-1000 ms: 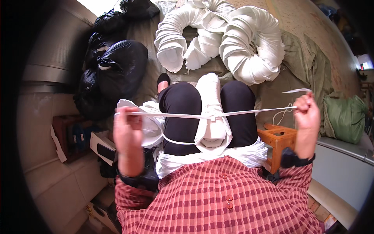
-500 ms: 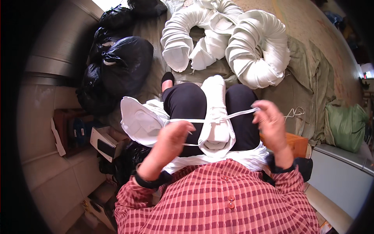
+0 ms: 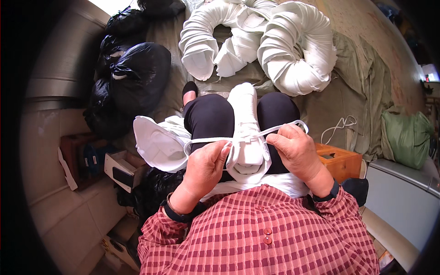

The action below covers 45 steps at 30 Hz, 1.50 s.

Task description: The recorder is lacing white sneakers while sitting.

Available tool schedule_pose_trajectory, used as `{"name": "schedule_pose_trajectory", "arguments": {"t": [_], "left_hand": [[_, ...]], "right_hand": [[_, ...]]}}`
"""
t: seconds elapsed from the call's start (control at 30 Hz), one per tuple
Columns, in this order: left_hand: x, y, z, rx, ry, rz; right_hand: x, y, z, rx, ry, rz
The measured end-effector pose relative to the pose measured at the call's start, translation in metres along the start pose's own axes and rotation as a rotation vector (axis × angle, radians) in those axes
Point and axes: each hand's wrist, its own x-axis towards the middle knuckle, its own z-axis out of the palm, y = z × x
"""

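A white shoe upper (image 3: pixel 245 107) lies between my knees, toe pointing away and its opening toward me. A white shoelace (image 3: pixel 214 139) crosses its upper part and runs out to both sides in loops. My left hand (image 3: pixel 204 166) is closed, thumb and finger pinching the lace at the left of the opening. On the other side my right hand (image 3: pixel 297 150) is closed too, pinching the lace close to the shoe, with a loop standing out past its knuckles. More white shoe uppers (image 3: pixel 161 145) rest by my left thigh.
Long curled stacks of nested white uppers (image 3: pixel 298 50) lie on a greenish cloth (image 3: pixel 357 91) ahead. Black plastic bags (image 3: pixel 142 73) stand at the left, near an open box (image 3: pixel 126 167). On the right are a wooden stool (image 3: pixel 341 161), a green sack (image 3: pixel 408 137) and a grey cabinet (image 3: pixel 396 201).
Both hands have come closer to the shoe. My right hand has moved inward and down from the stretched lace end and now pinches the lace near the shoe, with a loop formed.
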Motion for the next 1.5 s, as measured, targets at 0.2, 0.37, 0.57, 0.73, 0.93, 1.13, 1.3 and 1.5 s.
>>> {"name": "schedule_pose_trajectory", "arguments": {"t": [0.2, 0.37, 0.57, 0.73, 0.93, 1.13, 1.3, 1.5], "left_hand": [[-0.003, 0.000, -0.003, 0.108, -0.102, -0.059], [0.005, 0.004, -0.003, 0.445, -0.190, 0.038], [0.030, 0.007, -0.017, 0.484, -0.411, 0.044], [0.050, 0.005, -0.023, 0.386, -0.596, 0.049], [0.073, 0.011, -0.021, 0.617, -0.851, 0.242], [0.036, 0.021, 0.002, 0.616, -0.430, 0.164], [0.009, 0.019, 0.011, 0.366, -0.032, -0.005], [0.003, 0.000, 0.014, 0.214, 0.026, 0.073]], "right_hand": [[0.008, -0.013, -0.002, -0.137, -0.010, -0.122], [0.013, -0.018, -0.003, -0.248, -0.105, -0.171], [0.005, -0.014, 0.003, -0.007, -0.097, -0.017], [-0.003, -0.023, 0.007, 0.176, -0.047, 0.237], [-0.020, -0.041, 0.014, -0.143, -0.097, 0.148], [-0.020, -0.038, 0.023, -0.167, -0.095, 0.145], [-0.014, -0.036, 0.021, -0.070, 0.041, -0.004], [-0.005, -0.044, 0.018, -0.234, -0.051, -0.006]]}}
